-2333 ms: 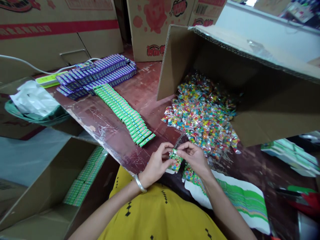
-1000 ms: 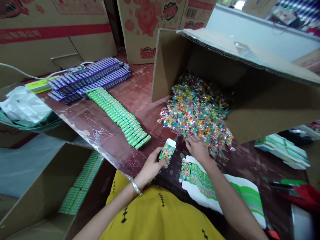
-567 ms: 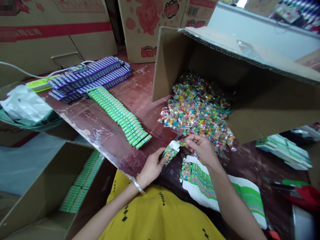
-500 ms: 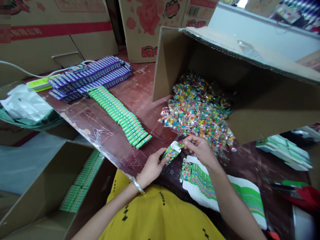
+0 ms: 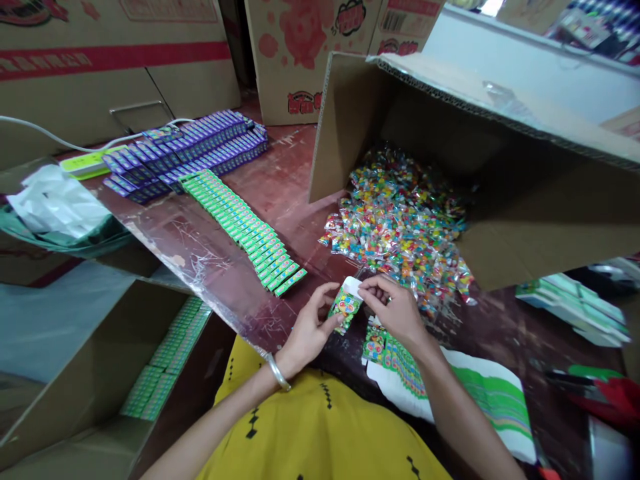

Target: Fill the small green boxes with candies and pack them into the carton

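Observation:
Between thumb and fingers, my left hand (image 5: 313, 327) holds a small green printed candy box (image 5: 346, 305), its white end flap raised. My right hand (image 5: 393, 307) pinches that flap at the box's upper right. Just beyond lies a heap of small clear packets of colourful candy (image 5: 395, 220), spilling from a cardboard carton (image 5: 540, 213) on its side. Under my right forearm is a fanned stack of flat green boxes (image 5: 493, 393) on the table. A row of filled-looking green boxes (image 5: 240, 230) runs away to the left.
Purple boxes (image 5: 185, 157) are stacked at the back left, beside a white cable. Below the table's left edge stands an open carton (image 5: 85, 360) with green boxes inside. More flat green cartons (image 5: 573, 307) and a red item (image 5: 610, 393) lie at right.
My right hand was at the box's open end with a small colourful packet at its fingertips. The packet no longer shows, and the fingers are now on the white flap. The box is more upright.

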A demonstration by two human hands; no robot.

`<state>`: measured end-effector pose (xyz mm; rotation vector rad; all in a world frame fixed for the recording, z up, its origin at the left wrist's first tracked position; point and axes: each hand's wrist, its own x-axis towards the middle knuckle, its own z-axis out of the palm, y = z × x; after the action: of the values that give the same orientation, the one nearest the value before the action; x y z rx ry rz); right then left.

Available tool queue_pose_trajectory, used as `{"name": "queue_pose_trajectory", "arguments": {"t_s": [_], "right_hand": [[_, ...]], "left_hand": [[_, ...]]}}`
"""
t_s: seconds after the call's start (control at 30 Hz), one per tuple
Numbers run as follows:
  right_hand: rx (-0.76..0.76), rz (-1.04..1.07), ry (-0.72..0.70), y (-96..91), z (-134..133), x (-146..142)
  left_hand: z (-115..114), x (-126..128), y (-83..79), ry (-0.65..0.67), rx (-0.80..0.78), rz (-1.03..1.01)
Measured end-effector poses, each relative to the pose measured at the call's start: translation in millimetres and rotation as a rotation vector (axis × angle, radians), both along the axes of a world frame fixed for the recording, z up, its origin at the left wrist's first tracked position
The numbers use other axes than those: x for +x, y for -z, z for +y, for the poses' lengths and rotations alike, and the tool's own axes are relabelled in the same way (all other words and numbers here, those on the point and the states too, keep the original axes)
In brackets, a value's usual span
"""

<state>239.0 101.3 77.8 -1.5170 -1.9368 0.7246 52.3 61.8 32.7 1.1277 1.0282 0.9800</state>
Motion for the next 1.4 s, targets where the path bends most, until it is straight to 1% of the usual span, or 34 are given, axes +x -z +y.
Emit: {"name": "queue_pose_trajectory", "arguments": {"t_s": [0.1,0.17,0.23,0.3,0.37,0.57,0.67,0.77,0.83,0.9,0.97,1.17,1.33,1.4], "right_hand": [[-0.023,0.135,-0.029,2.6,-4.9,1.9],[-0.100,0.245,-0.030,10.7,-10.4,-0.2],[-0.168,0.356,0.008,21.3,-16.8,-5.1],[-0.172,0.437,0.064,30.5,-22.3,-10.9],[-0.140,0.464,0.086,35.4,-25.3,-15.6],[-0.094,0.421,0.043,33.1,-23.3,-19.9],[-0.050,0.482,0.099,32.7,-24.3,-23.6],[-0.015,0.573,0.178,31.7,-24.9,-27.7],[-0.005,0.572,0.144,29.8,-23.2,-28.5],[-0.016,0.548,0.067,28.1,-19.9,-27.8],[-0.064,0.544,0.028,27.4,-16.1,-26.4],[-0.340,0.568,0.048,29.5,-6.9,-18.3],[-0.416,0.600,0.034,31.5,-0.6,-8.8],[-0.419,0.582,0.028,31.8,0.2,-7.8]], "left_hand": [[-0.1,0.3,-5.9,-0.016,-0.001,-0.038],[0.1,1.5,-7.7,-0.011,0.012,-0.082],[0.2,3.1,-6.9,0.011,0.014,-0.131],[-0.4,4.5,-4.4,0.037,0.003,-0.162],[-1.4,5.3,-1.7,0.053,-0.012,-0.169],[-2.8,5.6,-0.9,0.048,-0.036,-0.215],[-2.4,6.1,-3.5,0.022,-0.028,-0.253],[-2.8,7.0,-4.7,-0.011,-0.063,-0.285],[-3.7,7.4,-4.2,-0.033,-0.085,-0.285],[-4.7,7.4,-3.2,-0.047,-0.082,-0.268],[-5.4,6.5,-2.4,-0.042,-0.064,-0.241],[-5.9,-0.3,-3.5,0.016,0.017,-0.094],[-6.5,-3.6,-5.9,0.072,0.042,-0.038],[-6.6,-3.9,-6.7,0.089,0.044,-0.031]]}}
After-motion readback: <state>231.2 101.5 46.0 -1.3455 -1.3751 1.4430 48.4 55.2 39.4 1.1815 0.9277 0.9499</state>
